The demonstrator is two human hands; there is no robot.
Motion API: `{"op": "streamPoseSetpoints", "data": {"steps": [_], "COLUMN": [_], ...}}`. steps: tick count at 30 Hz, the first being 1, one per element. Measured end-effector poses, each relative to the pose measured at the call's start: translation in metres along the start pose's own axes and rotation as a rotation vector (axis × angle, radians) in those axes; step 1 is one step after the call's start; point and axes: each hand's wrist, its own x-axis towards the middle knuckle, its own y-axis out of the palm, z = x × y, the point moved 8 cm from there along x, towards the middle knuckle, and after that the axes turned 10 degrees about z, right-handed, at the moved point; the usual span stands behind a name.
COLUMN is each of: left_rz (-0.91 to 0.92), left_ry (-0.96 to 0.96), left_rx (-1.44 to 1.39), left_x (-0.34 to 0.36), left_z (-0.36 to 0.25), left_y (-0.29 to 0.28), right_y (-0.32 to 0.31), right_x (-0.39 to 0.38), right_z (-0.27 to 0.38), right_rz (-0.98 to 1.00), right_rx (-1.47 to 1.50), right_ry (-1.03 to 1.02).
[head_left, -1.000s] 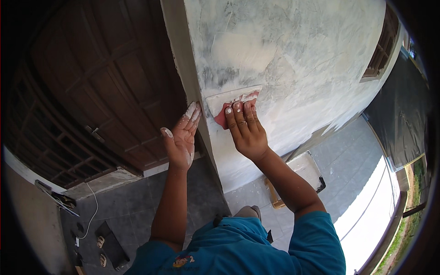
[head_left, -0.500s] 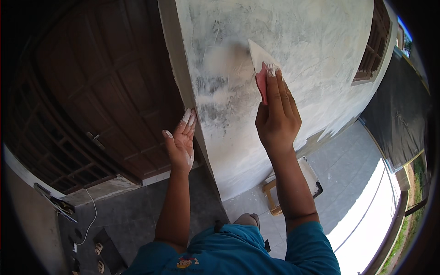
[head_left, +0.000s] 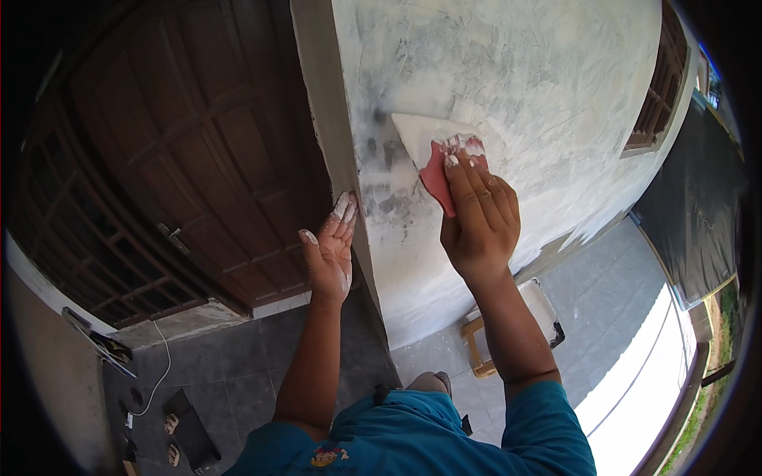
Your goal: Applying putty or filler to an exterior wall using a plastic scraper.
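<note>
My right hand [head_left: 482, 226] grips a reddish-pink putty spreader [head_left: 436, 176], fingers laid along its face. White putty coats the spreader's broad upper part, which lies against the wall [head_left: 556, 87]. Smeared white and grey patches cover that wall, with darker blotches left of the spreader. My left hand [head_left: 329, 258] is open, palm showing and fingers stretched upward, with white putty on its fingertips and palm edge. Its fingertips are at the wall's corner edge, beside the brown door; whether they press on it I cannot tell.
A brown panelled door [head_left: 198, 151] with a metal handle [head_left: 173, 236] stands left of the corner. Below my right forearm are a putty-stained white tray [head_left: 543, 305] and a wooden stool-like frame [head_left: 476, 349]. Sandals [head_left: 172, 424] and a white cable [head_left: 164, 373] lie on the dark floor.
My right hand has turned the spreader flatter to the wall, its tip moving left and down, showing more of its putty-covered face. The whole view has shifted slightly; my left hand keeps its pose.
</note>
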Motion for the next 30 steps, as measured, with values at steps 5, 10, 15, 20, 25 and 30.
{"op": "streamPoseSetpoints", "data": {"steps": [5, 10, 15, 20, 25, 30], "left_rz": [0.023, -0.003, 0.029, 0.019, 0.047, 0.042], "left_ry": [0.011, -0.016, -0.014, 0.018, 0.016, 0.009], "left_rx": [-0.015, -0.082, -0.014, 0.01, 0.017, 0.035], "left_x": [-0.001, -0.002, -0.002, -0.003, -0.003, -0.004], "left_z": [0.001, 0.003, 0.001, 0.001, 0.0, 0.0], "left_y": [-0.003, -0.008, -0.006, -0.009, -0.01, -0.008], "right_y": [0.026, 0.042, 0.017, 0.014, 0.049, 0.033], "right_x": [0.041, -0.05, -0.075, -0.014, -0.076, -0.107], "right_z": [-0.003, 0.041, 0.017, -0.051, -0.001, 0.026], "right_rz": [0.057, 0.253, 0.229, -0.048, 0.134, 0.231], "right_rx": [-0.073, 0.042, 0.069, -0.113, 0.082, 0.241], "right_ry": [-0.073, -0.141, -0.088, 0.015, 0.063, 0.091]}}
